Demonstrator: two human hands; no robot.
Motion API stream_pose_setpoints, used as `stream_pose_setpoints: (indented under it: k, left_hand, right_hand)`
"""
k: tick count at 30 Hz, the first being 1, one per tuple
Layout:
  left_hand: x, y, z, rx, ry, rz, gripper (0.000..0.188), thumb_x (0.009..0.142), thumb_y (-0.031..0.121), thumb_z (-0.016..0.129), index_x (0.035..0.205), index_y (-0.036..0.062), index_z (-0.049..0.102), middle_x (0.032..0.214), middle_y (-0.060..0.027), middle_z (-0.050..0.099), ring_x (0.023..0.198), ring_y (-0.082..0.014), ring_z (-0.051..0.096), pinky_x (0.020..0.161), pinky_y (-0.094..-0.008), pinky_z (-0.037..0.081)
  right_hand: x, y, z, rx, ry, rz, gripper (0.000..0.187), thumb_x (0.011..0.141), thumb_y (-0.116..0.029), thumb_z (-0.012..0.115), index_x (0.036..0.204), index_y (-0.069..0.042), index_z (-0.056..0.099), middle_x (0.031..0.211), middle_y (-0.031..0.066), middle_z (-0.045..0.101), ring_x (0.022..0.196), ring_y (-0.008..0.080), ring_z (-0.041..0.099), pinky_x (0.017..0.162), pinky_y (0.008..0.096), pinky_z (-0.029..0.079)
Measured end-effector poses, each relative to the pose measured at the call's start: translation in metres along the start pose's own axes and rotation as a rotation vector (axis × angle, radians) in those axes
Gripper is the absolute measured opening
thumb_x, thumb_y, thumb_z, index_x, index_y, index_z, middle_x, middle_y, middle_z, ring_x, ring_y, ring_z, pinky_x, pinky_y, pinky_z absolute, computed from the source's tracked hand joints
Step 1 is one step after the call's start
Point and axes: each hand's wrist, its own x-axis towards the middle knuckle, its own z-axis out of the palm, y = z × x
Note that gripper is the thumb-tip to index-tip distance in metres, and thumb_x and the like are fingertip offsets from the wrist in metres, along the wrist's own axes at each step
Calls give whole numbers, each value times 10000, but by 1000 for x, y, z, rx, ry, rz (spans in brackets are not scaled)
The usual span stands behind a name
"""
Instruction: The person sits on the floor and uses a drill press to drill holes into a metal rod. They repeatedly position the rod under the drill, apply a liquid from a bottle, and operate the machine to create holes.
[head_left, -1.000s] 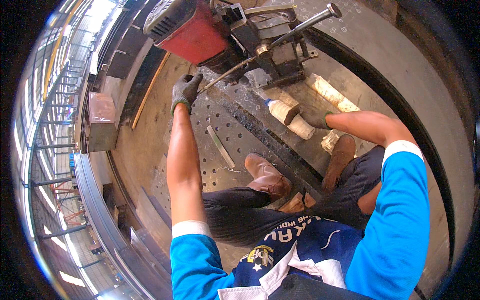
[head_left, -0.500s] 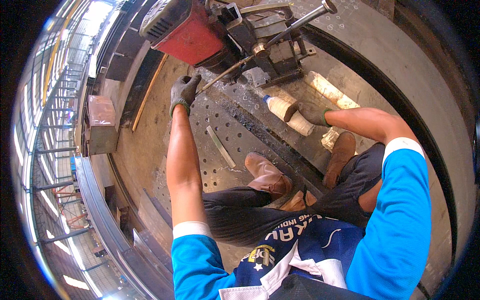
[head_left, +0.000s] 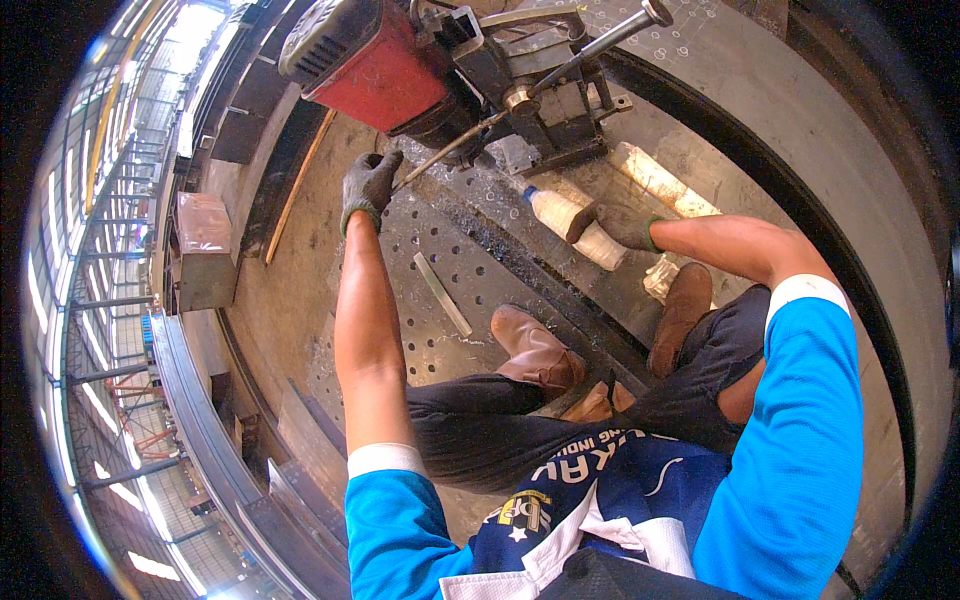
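Observation:
A red and black drilling machine (head_left: pixel 385 85) stands on the dark steel work surface at the top of the view. My left hand (head_left: pixel 369 184), in a grey glove, is closed around the lower left end of its long metal lever (head_left: pixel 447 151). At the right, my gloved right hand (head_left: pixel 626 228) grips a whitish plastic bottle (head_left: pixel 555 210) with a blue top. The bottle lies tilted, its blue end toward the drill's base, and my fingers hide part of its middle. Metal shavings (head_left: pixel 510 250) are scattered along the dark strip below the machine.
A perforated steel plate (head_left: pixel 400 250) carries a loose flat metal strip (head_left: pixel 442 293). Beyond my right hand lies a whitish cylinder (head_left: pixel 662 180). My brown boots (head_left: pixel 535 350) rest close below. A box-shaped block (head_left: pixel 204 250) stands at the left, near a long wooden stick (head_left: pixel 300 185).

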Motion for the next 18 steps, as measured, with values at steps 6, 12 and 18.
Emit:
stream_pose_setpoints:
  k: [6,12,18]
  left_hand:
    - [1,-2,2,-20,9,-8,540,863,528,730,1026,14,751,759,-131,710,631,-237,691,585,-398,529]
    - [6,-8,4,-58,-8,-36,448,887,443,715,1043,24,742,767,-134,711,612,-238,687,564,-398,532]
    - [15,-22,9,-118,-7,-10,359,893,346,685,1060,32,737,777,-137,718,616,-240,694,572,-396,539]
  right_hand:
    - [-4,-9,-7,-391,107,224,414,1054,-343,469,1256,-62,697,1272,178,703,1146,341,661,975,439,505]
    - [8,13,10,-334,186,165,426,1041,-369,488,1248,-69,707,1275,191,700,1171,361,653,1000,447,502]
    - [2,8,3,-321,139,128,432,1049,-366,468,1271,-79,703,1309,180,688,1208,354,634,1044,434,479]
